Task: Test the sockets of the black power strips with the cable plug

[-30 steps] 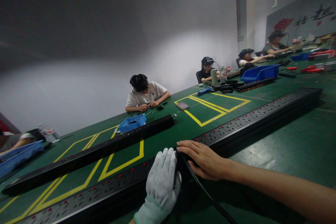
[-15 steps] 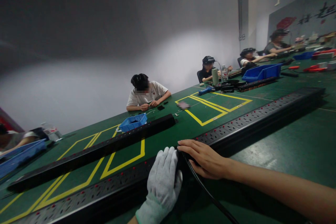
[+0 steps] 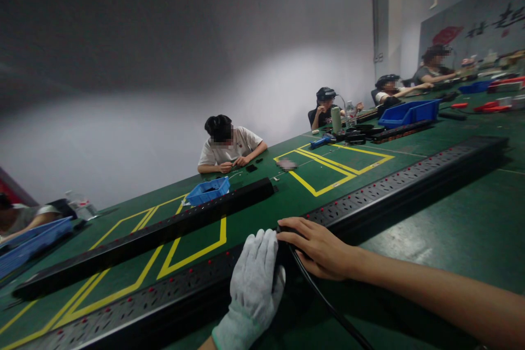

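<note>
My left hand (image 3: 255,281), in a white-grey glove, lies with straight fingers over a long black power strip (image 3: 180,287). Its thumb points up along the near side. Bare, my right hand (image 3: 322,249) curls over the top of the black strip section (image 3: 369,194) running off to the right, its thumb on the near side. The fingertips of both hands almost meet. From beneath my right hand a black cable (image 3: 324,298) runs down toward me. My hands cover the middle, so I cannot tell whether this is one strip or two end to end.
Another black strip (image 3: 164,235) lies farther back beside a small blue tray (image 3: 208,190). Yellow tape rectangles mark the green table (image 3: 254,209). Across it a co-worker (image 3: 232,145) bends over small parts. A blue bin (image 3: 408,114) and a green bottle (image 3: 336,120) stand far right.
My hands and the strips stay nearly still. Across the table, a co-worker in a black cap has raised a hand toward the face.
</note>
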Demonstrator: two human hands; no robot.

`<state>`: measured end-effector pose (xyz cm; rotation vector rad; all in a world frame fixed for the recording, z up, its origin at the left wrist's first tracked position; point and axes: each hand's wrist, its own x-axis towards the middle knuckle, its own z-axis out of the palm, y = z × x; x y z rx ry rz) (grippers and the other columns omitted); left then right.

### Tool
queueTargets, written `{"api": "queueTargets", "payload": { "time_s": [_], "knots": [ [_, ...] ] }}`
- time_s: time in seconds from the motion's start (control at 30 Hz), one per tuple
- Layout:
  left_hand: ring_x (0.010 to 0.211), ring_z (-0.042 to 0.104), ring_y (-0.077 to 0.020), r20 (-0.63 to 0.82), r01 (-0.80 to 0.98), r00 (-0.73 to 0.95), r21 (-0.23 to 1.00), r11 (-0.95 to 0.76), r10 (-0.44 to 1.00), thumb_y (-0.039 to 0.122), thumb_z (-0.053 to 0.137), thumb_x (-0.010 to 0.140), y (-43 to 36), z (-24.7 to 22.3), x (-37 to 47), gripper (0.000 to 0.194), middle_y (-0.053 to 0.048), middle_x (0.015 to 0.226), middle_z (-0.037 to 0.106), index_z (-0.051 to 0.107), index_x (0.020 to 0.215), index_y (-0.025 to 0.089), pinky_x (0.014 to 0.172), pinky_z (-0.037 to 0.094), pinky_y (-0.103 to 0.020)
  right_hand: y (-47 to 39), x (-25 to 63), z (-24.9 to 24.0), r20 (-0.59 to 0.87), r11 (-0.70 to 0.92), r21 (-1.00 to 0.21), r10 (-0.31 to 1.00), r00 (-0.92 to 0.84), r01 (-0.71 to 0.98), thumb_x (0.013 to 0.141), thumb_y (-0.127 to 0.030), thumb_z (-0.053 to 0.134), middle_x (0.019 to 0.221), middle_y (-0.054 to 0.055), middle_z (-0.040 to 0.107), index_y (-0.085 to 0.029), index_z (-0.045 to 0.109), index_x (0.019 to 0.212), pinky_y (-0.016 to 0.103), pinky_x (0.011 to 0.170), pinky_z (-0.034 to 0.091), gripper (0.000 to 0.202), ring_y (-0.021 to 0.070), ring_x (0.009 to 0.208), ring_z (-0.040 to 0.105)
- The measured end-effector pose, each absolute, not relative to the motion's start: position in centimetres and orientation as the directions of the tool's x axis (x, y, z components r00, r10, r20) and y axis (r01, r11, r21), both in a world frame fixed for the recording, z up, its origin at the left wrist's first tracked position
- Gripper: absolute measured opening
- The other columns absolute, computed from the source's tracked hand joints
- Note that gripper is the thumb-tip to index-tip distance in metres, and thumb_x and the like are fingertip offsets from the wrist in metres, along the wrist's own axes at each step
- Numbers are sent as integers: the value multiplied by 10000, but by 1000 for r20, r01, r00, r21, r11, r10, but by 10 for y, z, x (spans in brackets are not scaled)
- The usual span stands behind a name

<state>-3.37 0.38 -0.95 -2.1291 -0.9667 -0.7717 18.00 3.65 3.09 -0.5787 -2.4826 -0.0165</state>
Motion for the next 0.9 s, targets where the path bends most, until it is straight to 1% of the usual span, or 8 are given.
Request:
{"api": "queueTargets", "payload": {
  "time_s": [0.2, 0.33, 0.7, 0.9],
  "knots": [
    [1275, 350, -329, 724, 800, 553, -324, -506, 411, 180, 541, 796, 4, -10, -34, 579, -185, 1351, 420, 367, 1336, 64, 1017, 379, -514, 34, 180, 34, 548, 905, -121, 404, -732, 409, 774, -92, 437, 1334, 137, 389, -167, 405, 1263, 408, 1022, 345, 496, 219, 1247, 356],
    [1271, 355, -331, 725, 797, 556, -325, -510, 407, 170, 551, 786, 4, -10, -34, 575, -194, 1343, 426, 380, 1323, 55, 1015, 380, -517, 35, 180, 33, 545, 904, -119, 405, -734, 411, 772, -95, 446, 1333, 146, 385, -154, 408, 1260, 403, 1023, 343, 493, 223, 1245, 358],
    [1271, 360, -317, 725, 795, 556, -323, -513, 406, 177, 539, 800, 4, -9, -34, 562, -191, 1337, 435, 378, 1323, 51, 1014, 380, -518, 35, 179, 33, 542, 908, -122, 400, -739, 402, 784, -100, 428, 1333, 140, 384, -164, 403, 1262, 424, 1018, 345, 483, 227, 1237, 364],
    [1266, 367, -325, 727, 795, 554, -316, -518, 406, 232, 570, 805, 5, -10, -35, 572, -195, 1324, 448, 388, 1316, 48, 1014, 379, -519, 36, 179, 33, 540, 905, -123, 405, -738, 407, 776, -94, 434, 1330, 143, 390, -163, 408, 1256, 411, 1019, 347, 485, 224, 1239, 364]
  ]
}}
